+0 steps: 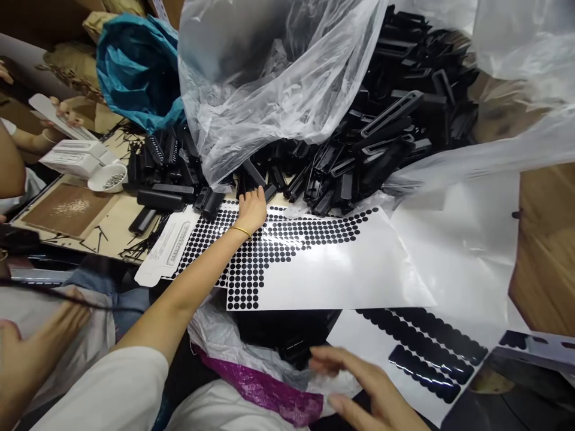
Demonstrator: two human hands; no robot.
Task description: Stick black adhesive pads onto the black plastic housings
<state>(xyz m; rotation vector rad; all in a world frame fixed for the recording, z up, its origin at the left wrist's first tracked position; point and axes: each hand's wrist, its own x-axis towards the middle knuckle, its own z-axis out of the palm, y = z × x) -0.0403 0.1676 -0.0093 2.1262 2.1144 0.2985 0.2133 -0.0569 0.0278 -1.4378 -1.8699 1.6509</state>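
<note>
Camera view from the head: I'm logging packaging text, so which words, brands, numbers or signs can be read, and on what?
None can be read for certain.
Flat white carton: small print beside a line drawing, too small to read.
White box: faint marks, too blurred to read.
Dotted sheet: black dots, no lettering visible.

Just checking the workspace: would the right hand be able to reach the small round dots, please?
Probably yes: the right hand looks open, close to the near edge of the white sheet, and nothing covers the nearest dots.
</note>
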